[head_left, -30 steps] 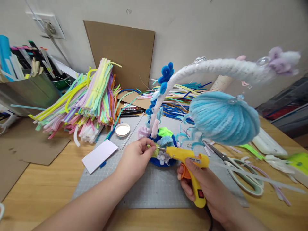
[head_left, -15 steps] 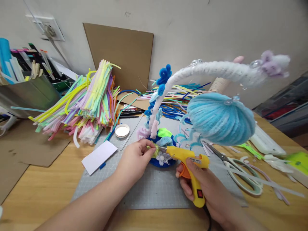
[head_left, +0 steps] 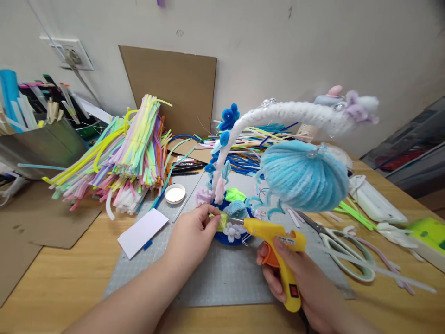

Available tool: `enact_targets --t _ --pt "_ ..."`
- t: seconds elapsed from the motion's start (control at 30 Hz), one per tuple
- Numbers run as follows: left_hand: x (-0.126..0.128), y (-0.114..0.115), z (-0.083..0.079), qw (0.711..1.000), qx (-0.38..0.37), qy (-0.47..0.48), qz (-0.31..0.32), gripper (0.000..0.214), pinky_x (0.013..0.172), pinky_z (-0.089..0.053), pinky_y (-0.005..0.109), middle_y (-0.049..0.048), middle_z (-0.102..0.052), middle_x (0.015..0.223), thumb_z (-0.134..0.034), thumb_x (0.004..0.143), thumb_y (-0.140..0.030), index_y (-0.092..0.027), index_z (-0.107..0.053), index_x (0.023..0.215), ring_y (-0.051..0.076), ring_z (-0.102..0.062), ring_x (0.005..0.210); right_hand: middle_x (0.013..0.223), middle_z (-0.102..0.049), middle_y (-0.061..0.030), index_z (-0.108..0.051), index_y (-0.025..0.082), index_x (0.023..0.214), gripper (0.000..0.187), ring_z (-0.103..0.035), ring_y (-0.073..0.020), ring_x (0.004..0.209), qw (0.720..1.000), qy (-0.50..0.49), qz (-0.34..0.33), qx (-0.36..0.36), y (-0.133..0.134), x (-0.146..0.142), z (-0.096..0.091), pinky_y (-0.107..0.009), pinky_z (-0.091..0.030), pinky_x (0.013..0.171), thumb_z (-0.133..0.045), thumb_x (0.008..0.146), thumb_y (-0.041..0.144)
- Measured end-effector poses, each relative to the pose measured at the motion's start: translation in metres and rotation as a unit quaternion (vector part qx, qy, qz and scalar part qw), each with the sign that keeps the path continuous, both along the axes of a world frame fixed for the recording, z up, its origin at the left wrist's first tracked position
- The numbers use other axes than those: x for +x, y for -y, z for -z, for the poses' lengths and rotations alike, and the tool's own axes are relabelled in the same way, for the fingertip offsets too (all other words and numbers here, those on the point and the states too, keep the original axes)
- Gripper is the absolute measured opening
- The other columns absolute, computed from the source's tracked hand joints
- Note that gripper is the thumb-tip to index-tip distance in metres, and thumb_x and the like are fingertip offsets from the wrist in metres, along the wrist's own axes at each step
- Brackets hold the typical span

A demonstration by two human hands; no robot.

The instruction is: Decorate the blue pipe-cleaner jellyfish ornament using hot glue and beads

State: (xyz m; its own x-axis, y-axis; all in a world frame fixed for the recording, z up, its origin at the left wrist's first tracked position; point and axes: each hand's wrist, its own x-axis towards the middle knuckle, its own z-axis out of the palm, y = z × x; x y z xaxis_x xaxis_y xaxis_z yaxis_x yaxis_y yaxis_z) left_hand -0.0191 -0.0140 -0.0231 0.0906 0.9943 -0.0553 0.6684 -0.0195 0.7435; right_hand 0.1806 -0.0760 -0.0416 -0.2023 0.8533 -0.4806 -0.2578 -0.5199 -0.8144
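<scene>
My right hand [head_left: 299, 283] grips a yellow hot glue gun [head_left: 280, 248] with an orange trigger, its nozzle pointing left at a small yellow-green pipe-cleaner piece [head_left: 221, 221]. My left hand [head_left: 193, 236] pinches that piece against the round blue base [head_left: 231, 237] of a pipe-cleaner craft. A white fuzzy arch [head_left: 285, 113] rises from the base, and a light blue jellyfish-like ball [head_left: 304, 176] hangs from it. Small flowers and a bright green piece sit on the base.
A grey cutting mat [head_left: 225, 273] lies under the craft on the wooden table. A big pile of pastel pipe cleaners [head_left: 121, 148] lies left, more coloured ones behind. Scissors [head_left: 344, 246] lie right, a white card [head_left: 142, 232] and small round lid [head_left: 174, 193] left. Cardboard leans on the wall.
The view has shifted a little, so the craft sits slightly lower and further left. The glue gun has tilted and drawn slightly right; my left hand keeps its pinch at the base.
</scene>
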Motion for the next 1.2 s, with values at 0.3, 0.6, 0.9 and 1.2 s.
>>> enact_targets --t 0.3,0.6,0.9,1.2 --pt "0.001 0.013 0.004 0.924 0.264 -0.273 0.040 0.019 0.052 -0.034 0.024 -0.0023 -0.068 0.083 -0.043 0.091 -0.029 -0.024 -0.061 0.089 0.013 -0.062 0.066 0.052 -0.050 0.0013 -0.060 0.018 0.077 0.039 -0.037 -0.0066 0.037 0.998 -0.057 0.034 0.015 0.019 0.020 0.004 -0.021 -0.025 0.038 -0.048 0.085 0.054" --pt "0.001 0.012 0.010 0.898 0.333 -0.283 0.046 0.013 0.053 -0.039 0.023 -0.0036 -0.070 0.091 -0.048 0.090 -0.025 -0.023 -0.060 0.093 0.012 -0.065 0.071 0.058 -0.055 0.0014 -0.060 0.015 0.076 0.040 -0.038 -0.0034 0.034 0.996 -0.073 0.049 0.030 0.024 0.029 0.003 -0.017 -0.027 0.036 -0.048 0.086 0.051" --pt "0.002 0.009 0.008 0.903 0.316 -0.286 0.051 0.016 0.060 -0.041 0.023 0.0007 -0.067 0.095 -0.043 0.092 -0.025 -0.021 -0.058 0.095 0.014 -0.064 0.084 0.041 -0.046 0.0041 -0.059 0.014 0.078 0.044 -0.035 -0.0047 0.032 0.994 -0.102 0.019 0.045 0.020 0.035 0.009 -0.017 -0.022 0.036 -0.043 0.088 0.054" --pt "0.005 0.010 0.004 0.891 0.240 -0.378 0.071 0.023 0.052 -0.037 0.026 0.0026 -0.062 0.108 -0.040 0.090 -0.015 -0.024 -0.056 0.104 0.018 -0.062 0.086 0.039 -0.046 0.0039 -0.059 0.014 0.077 0.046 -0.034 -0.0051 0.031 0.995 -0.094 0.010 0.041 0.020 0.033 0.009 -0.017 -0.023 0.036 -0.045 0.085 0.057"
